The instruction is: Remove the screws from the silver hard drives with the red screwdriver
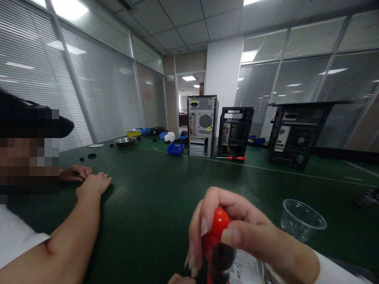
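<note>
My right hand [237, 221] is closed around the red and black handle of a screwdriver [220, 221], held upright in front of me. Its lower end is cut off by the bottom edge of the view. Only a small part of my left hand [182, 279] shows at the bottom edge, just left of the handle; its fingers are mostly hidden. Beneath my right wrist lies a printed sheet or board [245, 268], partly covered. A clear plastic cup [303, 221] with small pieces in it stands to the right of my right hand.
Across the green table [148, 197] stand a silver computer case [203, 126], a black case frame [235, 132] and another black case [296, 134]. A red-handled screwdriver [237, 158], a blue tray [175, 149] and a metal bowl [126, 141] lie there. At left, another person's hands [91, 181] rest on the table.
</note>
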{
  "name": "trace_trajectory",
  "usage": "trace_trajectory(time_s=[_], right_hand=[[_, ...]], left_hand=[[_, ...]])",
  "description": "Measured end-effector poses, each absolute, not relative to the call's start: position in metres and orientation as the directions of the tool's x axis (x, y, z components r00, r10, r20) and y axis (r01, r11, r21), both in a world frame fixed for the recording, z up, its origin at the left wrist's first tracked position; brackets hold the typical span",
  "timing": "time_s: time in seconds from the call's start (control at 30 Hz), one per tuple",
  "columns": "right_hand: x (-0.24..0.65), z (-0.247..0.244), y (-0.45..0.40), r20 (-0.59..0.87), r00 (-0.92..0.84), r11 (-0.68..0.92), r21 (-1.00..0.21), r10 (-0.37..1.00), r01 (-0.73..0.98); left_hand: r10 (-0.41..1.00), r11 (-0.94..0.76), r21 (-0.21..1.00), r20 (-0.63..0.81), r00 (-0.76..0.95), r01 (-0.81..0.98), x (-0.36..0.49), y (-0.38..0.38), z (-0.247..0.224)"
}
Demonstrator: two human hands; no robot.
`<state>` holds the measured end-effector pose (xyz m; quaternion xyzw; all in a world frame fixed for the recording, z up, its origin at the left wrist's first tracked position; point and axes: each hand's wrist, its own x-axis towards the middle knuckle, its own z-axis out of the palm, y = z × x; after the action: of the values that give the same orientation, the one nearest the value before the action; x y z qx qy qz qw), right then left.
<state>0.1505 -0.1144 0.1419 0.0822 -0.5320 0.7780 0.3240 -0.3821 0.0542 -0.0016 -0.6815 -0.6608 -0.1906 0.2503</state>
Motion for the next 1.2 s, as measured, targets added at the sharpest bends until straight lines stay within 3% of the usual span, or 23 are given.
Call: trace_trajectory(time_s=[0.07,0.13,0.2,0.27,0.33,0.43,0.5,0.6,0.77,1.0,1.1,1.2], right_hand=[[0.148,0.14,-0.113,0.484,-0.761,-0.195,-0.773,0.432,-0.603],[0.149,0.138,-0.112,0.504,-0.736,-0.136,-0.776,0.452,-0.616],[0.152,0.137,-0.112,0.475,-0.749,-0.123,-0.802,0.462,-0.585],[0.157,0.139,-0.112,0.449,-0.776,-0.121,-0.828,0.443,-0.548],[0.161,0.143,-0.114,0.434,-0.803,-0.091,-0.856,0.409,-0.509],[0.162,0.148,-0.118,0.421,-0.818,-0.1,-0.864,0.393,-0.493],[0.16,0.148,-0.118,0.417,-0.805,-0.167,-0.837,0.422,-0.521],[0.154,0.141,-0.116,0.423,-0.795,-0.217,-0.808,0.435,-0.548],[0.151,0.133,-0.113,0.429,-0.79,-0.217,-0.802,0.438,-0.556],[0.152,0.14,-0.115,0.402,-0.818,-0.231,-0.822,0.411,-0.52],[0.154,0.142,-0.116,0.306,-0.821,-0.229,-0.86,0.481,-0.455],[0.155,0.142,-0.116,0.331,-0.817,-0.239,-0.844,0.473,-0.48]], left_hand=[[0.84,-0.186,-0.08,0.504,0.2,0.979,-0.365,0.046,0.011],[0.871,-0.377,0.018,0.348,0.348,0.926,-0.348,0.039,0.021],[0.87,-0.462,0.124,0.252,0.423,0.878,-0.337,0.035,0.028],[0.852,-0.488,0.144,0.292,0.435,0.861,-0.336,0.034,0.029],[0.812,-0.46,0.068,0.435,0.389,0.885,-0.342,0.036,0.026],[0.718,-0.255,-0.074,0.653,0.24,0.964,-0.358,0.04,0.017],[0.674,-0.149,-0.118,0.714,0.188,0.982,-0.364,0.043,0.012],[0.685,-0.271,-0.113,0.675,0.274,0.956,-0.363,0.044,0.012],[0.718,-0.517,0.017,0.553,0.423,0.856,-0.351,0.04,0.021],[0.721,-0.562,0.051,0.519,0.459,0.825,-0.343,0.036,0.025],[0.705,-0.57,0.018,0.525,0.477,0.822,-0.333,0.03,0.032],[0.686,-0.542,-0.032,0.56,0.464,0.84,-0.323,0.025,0.04]])
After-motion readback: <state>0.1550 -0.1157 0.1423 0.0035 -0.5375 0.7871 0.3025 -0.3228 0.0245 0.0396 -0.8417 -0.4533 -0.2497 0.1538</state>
